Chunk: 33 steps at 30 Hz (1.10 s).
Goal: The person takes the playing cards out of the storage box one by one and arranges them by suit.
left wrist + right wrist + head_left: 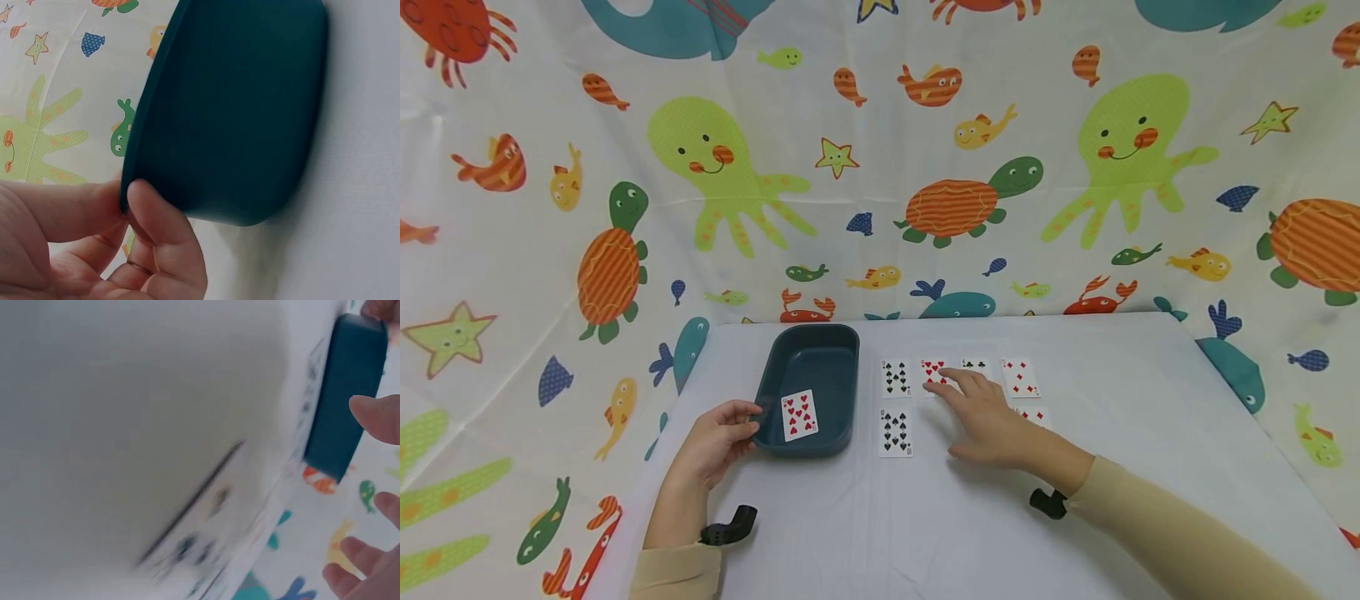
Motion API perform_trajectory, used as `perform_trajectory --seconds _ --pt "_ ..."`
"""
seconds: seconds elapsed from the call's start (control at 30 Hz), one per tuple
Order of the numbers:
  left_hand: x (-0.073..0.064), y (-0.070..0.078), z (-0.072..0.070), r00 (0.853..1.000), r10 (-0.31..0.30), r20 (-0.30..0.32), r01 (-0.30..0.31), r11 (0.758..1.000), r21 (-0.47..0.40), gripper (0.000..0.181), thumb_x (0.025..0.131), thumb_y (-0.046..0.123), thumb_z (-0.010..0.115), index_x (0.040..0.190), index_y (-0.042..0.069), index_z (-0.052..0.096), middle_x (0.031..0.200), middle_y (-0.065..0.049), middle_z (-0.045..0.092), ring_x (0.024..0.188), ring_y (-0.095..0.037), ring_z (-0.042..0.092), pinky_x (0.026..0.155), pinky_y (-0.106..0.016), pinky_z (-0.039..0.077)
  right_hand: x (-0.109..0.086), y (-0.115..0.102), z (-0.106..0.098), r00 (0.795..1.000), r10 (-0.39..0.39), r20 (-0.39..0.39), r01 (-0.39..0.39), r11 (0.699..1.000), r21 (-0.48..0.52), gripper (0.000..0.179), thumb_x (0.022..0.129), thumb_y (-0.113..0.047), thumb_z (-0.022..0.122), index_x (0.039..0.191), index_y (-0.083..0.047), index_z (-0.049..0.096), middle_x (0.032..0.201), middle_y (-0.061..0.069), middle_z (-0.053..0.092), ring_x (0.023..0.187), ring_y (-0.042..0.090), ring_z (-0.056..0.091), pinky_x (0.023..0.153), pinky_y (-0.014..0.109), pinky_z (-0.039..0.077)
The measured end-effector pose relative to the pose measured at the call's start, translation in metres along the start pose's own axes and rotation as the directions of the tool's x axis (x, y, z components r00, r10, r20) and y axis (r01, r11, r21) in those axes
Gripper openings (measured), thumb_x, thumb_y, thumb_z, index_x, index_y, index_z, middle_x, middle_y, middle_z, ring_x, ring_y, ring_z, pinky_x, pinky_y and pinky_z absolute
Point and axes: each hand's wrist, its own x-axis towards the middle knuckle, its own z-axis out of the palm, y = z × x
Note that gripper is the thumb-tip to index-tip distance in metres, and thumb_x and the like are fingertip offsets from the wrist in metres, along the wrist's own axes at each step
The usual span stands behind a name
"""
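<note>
My left hand pinches the left rim of a dark teal plastic tray between thumb and fingers. Inside the tray lies a hearts playing card, face up. Over the laid-out cards hovers my right hand, its fingers spread and nothing held. Its fingertips overlap a hearts card in the head view. Just beyond the knuckles a clubs card is partly hidden. A diamonds card shows in part behind the wrist. In the right wrist view, thumb and fingers stand apart.
Left of my right hand are a spades card and the ten of spades. Another diamonds card lies at the right end of the back row. A white cloth covers the table; a sea-animal curtain hangs behind.
</note>
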Motion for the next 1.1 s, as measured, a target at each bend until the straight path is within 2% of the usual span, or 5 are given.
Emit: perform_trajectory --seconds 0.3,0.5,0.77,0.9,1.1 --pt "0.0 -0.003 0.0 0.999 -0.036 -0.004 0.036 0.999 -0.001 0.034 0.106 0.009 0.063 0.139 0.002 0.062 0.097 0.0 0.057 0.086 -0.018 0.06 0.078 -0.025 0.06 0.044 -0.044 0.01 0.995 -0.1 0.004 0.1 0.995 -0.023 0.099 0.084 -0.028 0.088 0.167 -0.029 0.034 0.175 0.009 0.027 0.16 0.036 0.027 0.121 0.068 0.034" --pt "0.001 -0.002 -0.001 1.0 -0.03 -0.006 0.03 1.0 0.001 0.033 0.106 0.01 0.063 0.138 0.002 0.063 0.096 0.0 0.057 0.085 -0.018 0.06 0.078 -0.024 0.06 0.069 -0.072 0.019 0.992 -0.129 0.013 0.129 0.992 0.004 0.097 0.088 -0.031 0.086 0.169 -0.031 0.031 0.176 0.007 0.026 0.161 0.031 0.026 0.125 0.063 0.033" --pt "0.001 0.0 0.0 1.0 -0.021 -0.002 0.021 1.0 0.001 0.031 0.106 0.009 0.064 0.136 0.001 0.063 0.094 0.0 0.058 0.084 -0.018 0.061 0.078 -0.025 0.06 0.099 -0.101 0.025 0.988 -0.157 -0.005 0.157 0.986 0.058 0.094 0.092 -0.035 0.084 0.169 -0.031 0.031 0.177 0.006 0.024 0.162 0.034 0.025 0.126 0.066 0.031" --pt "0.0 0.001 0.0 1.0 -0.019 -0.003 0.019 1.0 0.003 0.031 0.106 0.009 0.063 0.136 0.0 0.063 0.094 0.001 0.059 0.084 -0.017 0.061 0.078 -0.024 0.06 0.12 -0.114 0.033 0.985 -0.17 0.005 0.17 0.985 0.018 0.092 0.094 -0.039 0.082 0.169 -0.029 0.029 0.177 0.008 0.025 0.162 0.033 0.024 0.125 0.065 0.033" --pt "0.0 0.0 0.001 1.0 -0.01 0.0 0.01 1.0 0.001 0.03 0.106 0.009 0.063 0.135 0.001 0.064 0.093 0.001 0.06 0.083 -0.017 0.062 0.077 -0.024 0.06 0.146 -0.132 0.049 0.985 -0.16 0.06 0.163 0.986 -0.045 0.093 0.093 -0.042 0.083 0.169 -0.032 0.031 0.175 0.009 0.028 0.162 0.032 0.027 0.127 0.06 0.033"
